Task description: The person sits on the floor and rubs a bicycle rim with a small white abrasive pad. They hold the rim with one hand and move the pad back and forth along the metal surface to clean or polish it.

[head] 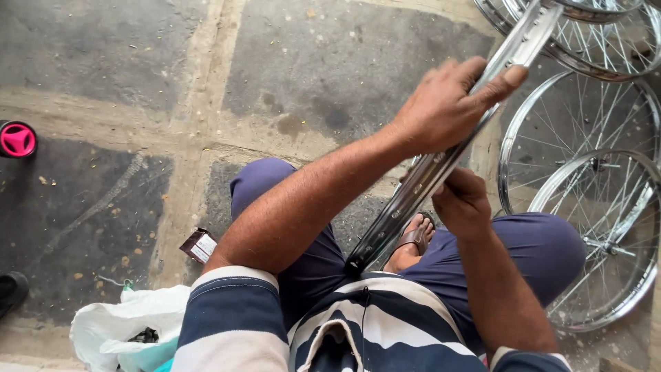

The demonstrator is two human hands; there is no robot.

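rim (441, 162) lower end hidden; wheels (592, 41) cropped; right fingers (460, 207) hidden

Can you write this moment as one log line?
left hand: grips bare rim | right hand: underneath rim | spoked wheels: on floor

A bare chrome wheel rim (441, 162) slants across the person's lap. The left hand (447, 103) grips it from above; the right hand (463, 203) closes beneath, apparently holding it. Spoked wheels (585, 200) lie just right of the rim on the stone floor (138, 83).
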